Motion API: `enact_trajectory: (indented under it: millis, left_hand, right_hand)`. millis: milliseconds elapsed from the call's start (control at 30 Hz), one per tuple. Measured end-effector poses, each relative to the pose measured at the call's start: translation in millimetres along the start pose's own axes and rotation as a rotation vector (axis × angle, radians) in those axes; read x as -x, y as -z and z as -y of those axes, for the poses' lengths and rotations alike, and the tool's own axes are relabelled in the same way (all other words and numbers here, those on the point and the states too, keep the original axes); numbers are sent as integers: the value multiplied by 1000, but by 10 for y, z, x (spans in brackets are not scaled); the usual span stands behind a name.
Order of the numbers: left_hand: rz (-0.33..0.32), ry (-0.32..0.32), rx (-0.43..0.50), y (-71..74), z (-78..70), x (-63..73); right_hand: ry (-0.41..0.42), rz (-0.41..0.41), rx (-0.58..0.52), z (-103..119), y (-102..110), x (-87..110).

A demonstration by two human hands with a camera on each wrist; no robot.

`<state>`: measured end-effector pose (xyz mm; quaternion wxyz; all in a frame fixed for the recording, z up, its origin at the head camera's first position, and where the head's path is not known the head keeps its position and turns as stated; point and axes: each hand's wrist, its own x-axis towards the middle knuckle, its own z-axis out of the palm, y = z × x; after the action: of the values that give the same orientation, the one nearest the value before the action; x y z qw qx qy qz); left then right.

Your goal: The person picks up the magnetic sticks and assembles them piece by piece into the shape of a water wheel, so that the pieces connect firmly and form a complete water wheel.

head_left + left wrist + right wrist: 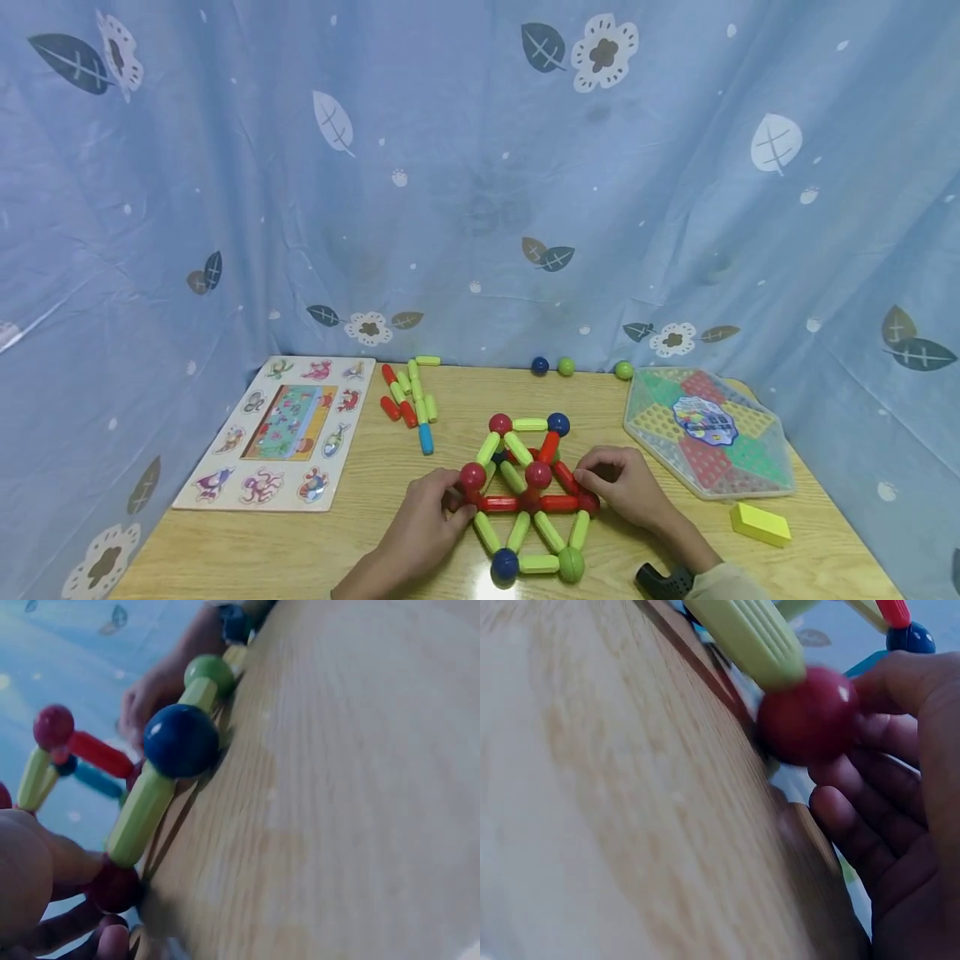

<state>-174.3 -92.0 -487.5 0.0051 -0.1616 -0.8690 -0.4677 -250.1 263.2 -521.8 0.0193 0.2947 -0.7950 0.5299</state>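
Observation:
A frame of magnetic rods and balls (542,502) stands on the table in front of the person. Red rods run across its middle, and yellow-green rods join a blue ball (506,565) and a green ball (572,564) at the near side. At the left corner, the left hand (426,523) pinches a dark red ball (114,888) between thumb and fingers. The right hand (628,487) holds the red ball (808,716) at the right corner, its other fingers loosely curled below. Two brighter red balls (473,477) rise above the red rods.
Loose rods (417,400) lie behind to the left, beside a sea-animal puzzle board (341,487). Loose balls (566,367) sit along the curtain (480,208). To the right are a hexagonal game box (708,433), a yellow block (761,525) and a black object (662,582) by the right wrist.

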Motion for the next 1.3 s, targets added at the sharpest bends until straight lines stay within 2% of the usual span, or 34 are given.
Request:
enact_trajectory:
  millis: [200,400,633,733,800,900,1000,1067,1200,1300]
  left_hand:
    - [-87,2,-27,-1,82,-167]
    - [-120,1,-39,-33,155,-338]
    - [-140,8,-32,-55,206,-459]
    - [-112,28,-10,-4,204,-468]
    - [-104,64,19,77,206,-456]
    - [-173,131,25,249,229,-444]
    - [-305,186,-30,413,269,-473]
    - [-357,216,-95,470,313,-531]
    - [-348,271,-264,465,434,-686]
    - [-324,300,-386,443,496,-774]
  right_hand:
    - [-3,-25,51,12,-8,-6]
    - [-54,22,-1,41,-15,0]
    - [2,78,-32,42,-31,-1]
    - [0,82,-16,61,-30,7]
    - [-3,89,-10,77,-25,25]
    - [-7,100,-7,104,-10,57]
    - [-11,95,13,120,7,71]
    - [-19,86,23,126,17,71]
    - [-27,82,15,113,18,68]
    - [8,80,-13,73,-11,78]
